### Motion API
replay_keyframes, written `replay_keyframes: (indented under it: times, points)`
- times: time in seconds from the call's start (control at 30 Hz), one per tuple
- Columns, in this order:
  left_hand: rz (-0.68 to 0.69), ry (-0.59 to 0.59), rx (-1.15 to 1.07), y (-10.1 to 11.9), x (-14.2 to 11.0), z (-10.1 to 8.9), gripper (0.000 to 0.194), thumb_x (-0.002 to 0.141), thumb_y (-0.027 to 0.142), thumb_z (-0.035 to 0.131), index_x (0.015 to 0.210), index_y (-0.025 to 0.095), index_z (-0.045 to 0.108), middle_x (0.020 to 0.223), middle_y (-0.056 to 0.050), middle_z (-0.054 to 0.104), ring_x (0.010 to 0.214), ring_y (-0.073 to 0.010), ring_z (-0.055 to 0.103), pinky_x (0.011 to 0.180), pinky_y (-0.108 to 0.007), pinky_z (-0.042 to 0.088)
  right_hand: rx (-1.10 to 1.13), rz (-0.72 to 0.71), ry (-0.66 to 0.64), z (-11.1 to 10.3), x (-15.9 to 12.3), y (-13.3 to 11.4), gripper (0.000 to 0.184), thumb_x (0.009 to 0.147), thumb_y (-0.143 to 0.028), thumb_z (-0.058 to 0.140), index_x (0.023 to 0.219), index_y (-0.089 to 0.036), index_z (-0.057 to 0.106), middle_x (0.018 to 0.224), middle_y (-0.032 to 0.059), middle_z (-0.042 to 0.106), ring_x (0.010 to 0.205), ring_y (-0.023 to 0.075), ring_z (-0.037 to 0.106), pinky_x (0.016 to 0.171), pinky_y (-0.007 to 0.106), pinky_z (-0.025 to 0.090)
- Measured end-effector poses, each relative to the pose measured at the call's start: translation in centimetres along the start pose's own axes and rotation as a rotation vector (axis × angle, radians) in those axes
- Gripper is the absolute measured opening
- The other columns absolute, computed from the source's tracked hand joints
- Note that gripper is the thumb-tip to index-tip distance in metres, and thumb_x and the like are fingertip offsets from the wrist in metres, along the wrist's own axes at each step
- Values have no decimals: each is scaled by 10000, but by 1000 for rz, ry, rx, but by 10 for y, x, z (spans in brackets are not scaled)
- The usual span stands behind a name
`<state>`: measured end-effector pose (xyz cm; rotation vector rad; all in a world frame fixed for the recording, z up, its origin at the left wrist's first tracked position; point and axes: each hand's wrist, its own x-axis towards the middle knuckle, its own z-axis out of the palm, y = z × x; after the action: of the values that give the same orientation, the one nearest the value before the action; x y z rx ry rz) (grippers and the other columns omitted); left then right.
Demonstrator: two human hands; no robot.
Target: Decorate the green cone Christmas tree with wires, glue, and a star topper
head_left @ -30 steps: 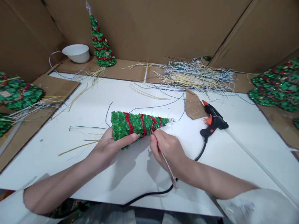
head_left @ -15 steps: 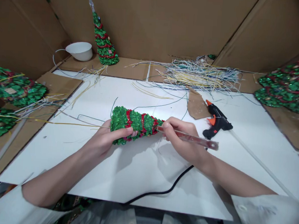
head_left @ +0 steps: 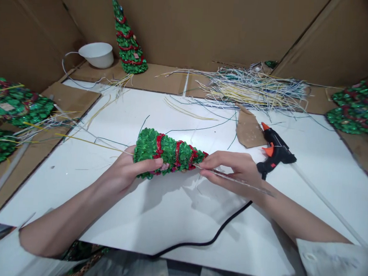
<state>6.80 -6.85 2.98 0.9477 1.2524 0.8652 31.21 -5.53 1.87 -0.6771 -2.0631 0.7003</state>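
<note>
A green cone-shaped tree (head_left: pixel 166 151) with red bands lies sideways above the white board (head_left: pixel 172 221), tip pointing right. My left hand (head_left: pixel 127 174) is closed around its wide base. My right hand (head_left: pixel 232 168) is closed at the tip end, pinching a thin clear strip (head_left: pixel 246 183) that runs right along my wrist. A thin yellow strand (head_left: pixel 86 141) trails left from the base.
A black and orange glue gun (head_left: pixel 276 150) lies right of my hand, its cord (head_left: pixel 215 237) curving to the near edge. A cardboard scrap (head_left: pixel 249 130), a strand pile (head_left: pixel 253 88), a standing tree (head_left: pixel 126 39), a white bowl (head_left: pixel 97 54), and green wreaths (head_left: pixel 14 105) surround.
My right hand moved from beneath the tree's tip to beyond it, and the clear strip swung from pointing toward me to pointing right. The tree turned slightly in my left hand.
</note>
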Motion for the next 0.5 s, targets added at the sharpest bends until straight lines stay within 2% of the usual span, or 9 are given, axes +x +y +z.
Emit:
replay_keyframes:
  times: [0.27, 0.5]
  points:
    - [-5, 16, 4, 0, 1, 0, 237, 572, 340, 806, 725, 192, 702, 717, -33, 705, 701, -207, 660, 721, -322, 537, 3, 18, 19, 2, 0, 2, 45, 817, -176, 641, 799, -209, 666, 778, 50, 734, 686, 129, 690, 605, 215, 559]
    - [-6, 17, -2, 1, 0, 1, 234, 575, 330, 807, 739, 196, 706, 705, -21, 699, 697, -189, 650, 707, -297, 525, 35, 28, 18, 2, -2, 5, 35, 803, -146, 661, 816, -178, 662, 802, 59, 730, 729, 120, 693, 657, 200, 560]
